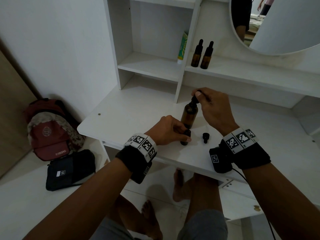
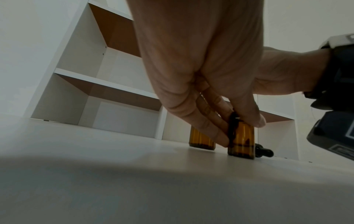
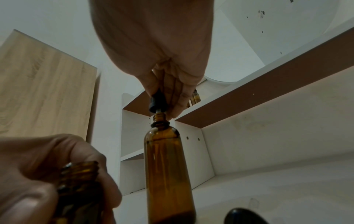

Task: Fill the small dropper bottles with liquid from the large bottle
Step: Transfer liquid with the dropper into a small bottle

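Observation:
The large amber bottle [image 1: 189, 115] [image 3: 168, 174] stands upright on the white desk [image 1: 131, 111]. My right hand [image 1: 199, 96] pinches its black dropper cap [image 3: 158, 101], lifted just off the bottle's neck. My left hand [image 1: 181, 135] grips a small uncapped amber bottle [image 1: 185, 138] [image 2: 241, 141] [image 3: 78, 181] standing on the desk in front of the large one. Its black dropper cap [image 1: 205, 137] [image 2: 263, 151] lies on the desk to the right. Two capped small dropper bottles [image 1: 201, 55] stand on the shelf behind.
A green-and-white tube [image 1: 182, 47] leans in the shelf cubby. A round mirror [image 1: 277, 25] hangs at the upper right. A red backpack [image 1: 50, 129] and a dark pouch [image 1: 69, 170] lie on the floor left of the desk. My legs [image 1: 190, 205] are below the desk edge.

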